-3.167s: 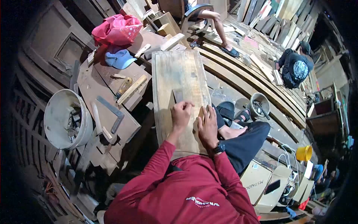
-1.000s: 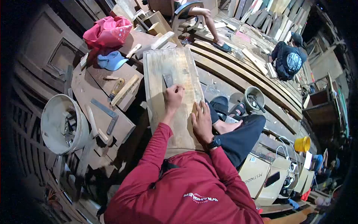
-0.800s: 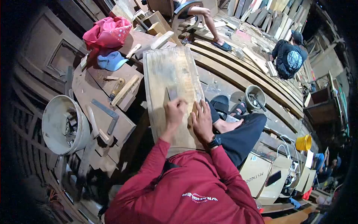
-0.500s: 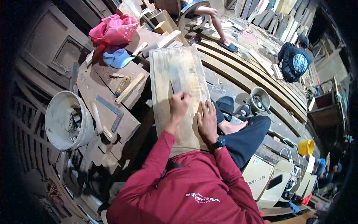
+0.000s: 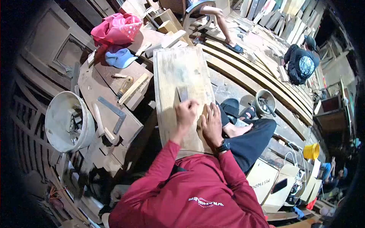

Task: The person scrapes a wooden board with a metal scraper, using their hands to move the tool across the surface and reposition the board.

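Wood plank [image 5: 178, 72] runs straight ahead, scraper blade [image 5: 182, 93] lying on it. Bucket [image 5: 66, 121] sits off to the left, smaller bucket [image 5: 265, 102] to the right.

Strong fisheye bending with black vignetted corners. Even overhead light falls brightest on the wooden board [image 5: 182, 87]; left of it the scene sinks into shadow. Slight motion blur throughout.

i have one view only, worn on the head, looking steeply down and forward over my red-sleeved chest onto the plank [image 5: 178, 76] close below; its wide, dark-cornered lens bends the workshop floor and a seated co-worker [image 5: 302, 62] far ahead.
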The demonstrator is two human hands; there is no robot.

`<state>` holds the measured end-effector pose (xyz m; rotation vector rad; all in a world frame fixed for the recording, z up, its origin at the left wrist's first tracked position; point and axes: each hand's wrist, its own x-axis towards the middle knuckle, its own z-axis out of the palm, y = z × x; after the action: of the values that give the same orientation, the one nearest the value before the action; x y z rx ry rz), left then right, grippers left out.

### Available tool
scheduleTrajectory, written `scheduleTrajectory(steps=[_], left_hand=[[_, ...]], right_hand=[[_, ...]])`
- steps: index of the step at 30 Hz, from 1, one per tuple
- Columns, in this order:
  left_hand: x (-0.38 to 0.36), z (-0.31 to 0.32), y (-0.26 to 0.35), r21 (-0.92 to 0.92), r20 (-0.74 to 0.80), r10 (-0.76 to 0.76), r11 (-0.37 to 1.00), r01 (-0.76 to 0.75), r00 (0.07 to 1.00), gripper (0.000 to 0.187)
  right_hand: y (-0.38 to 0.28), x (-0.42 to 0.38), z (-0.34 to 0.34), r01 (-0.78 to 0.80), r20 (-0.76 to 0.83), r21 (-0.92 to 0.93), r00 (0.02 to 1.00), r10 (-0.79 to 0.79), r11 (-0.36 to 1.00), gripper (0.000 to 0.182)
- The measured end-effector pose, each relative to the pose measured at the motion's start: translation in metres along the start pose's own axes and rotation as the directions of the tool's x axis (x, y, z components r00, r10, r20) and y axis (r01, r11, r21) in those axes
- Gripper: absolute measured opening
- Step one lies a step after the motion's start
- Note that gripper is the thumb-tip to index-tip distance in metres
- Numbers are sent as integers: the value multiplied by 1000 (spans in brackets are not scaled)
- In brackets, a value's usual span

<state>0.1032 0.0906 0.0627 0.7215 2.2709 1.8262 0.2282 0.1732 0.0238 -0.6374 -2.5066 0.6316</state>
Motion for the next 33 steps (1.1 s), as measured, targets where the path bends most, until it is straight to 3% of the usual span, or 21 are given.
scheduleTrajectory(steps=[1, 2, 5, 7, 10, 11, 15, 16, 19, 25, 33], left_hand=[[20, 0, 7, 124, -39, -1, 992, 6, 999, 21], [45, 5, -1, 77, -75, 69, 995, -63, 995, 21], [102, 9, 0, 158, -136, -6, 987, 27, 991, 23], [105, 6, 10, 107, -168, 62, 993, -44, 984, 23], [65, -1, 16, 95, -88, -15, 995, 24, 996, 23], [47, 3, -3, 66, -64, 5, 998, 0, 998, 22], [-7, -5, 19, -6, 23, -17, 1000, 17, 1000, 21], [1, 3, 12, -63, -43, 40, 997, -43, 998, 21], [48, -1, 21, 57, -2, 32, 998, -32, 999, 22], [132, 12, 3, 208, -122, 96, 976, -69, 988, 24], [48, 2, 13, 124, -37, -66, 990, 71, 997, 24]], right_hand=[[-1, 0, -1, -4, 1, 6, 1000, 4, 1000, 53], [-3, 0, -2, -9, -1, 12, 1000, 9, 1000, 53], [-3, -2, -3, -16, -13, 27, 1000, 16, 1000, 54], [-2, -1, -2, -10, -20, 39, 1000, 11, 999, 54], [-1, -2, 0, -11, -10, 25, 1000, 11, 1000, 54], [-1, -2, 0, -16, -6, 23, 1000, 16, 1000, 54], [-1, -1, 0, -25, 7, 20, 1000, 25, 999, 55], [0, -1, 1, -15, 2, 17, 1000, 15, 1000, 55], [4, -2, 1, 11, -8, 17, 1000, -11, 1000, 56], [1, -1, 1, 1, -33, 32, 999, 0, 999, 53], [-1, -1, -1, -16, -10, 18, 1000, 16, 1000, 56]])
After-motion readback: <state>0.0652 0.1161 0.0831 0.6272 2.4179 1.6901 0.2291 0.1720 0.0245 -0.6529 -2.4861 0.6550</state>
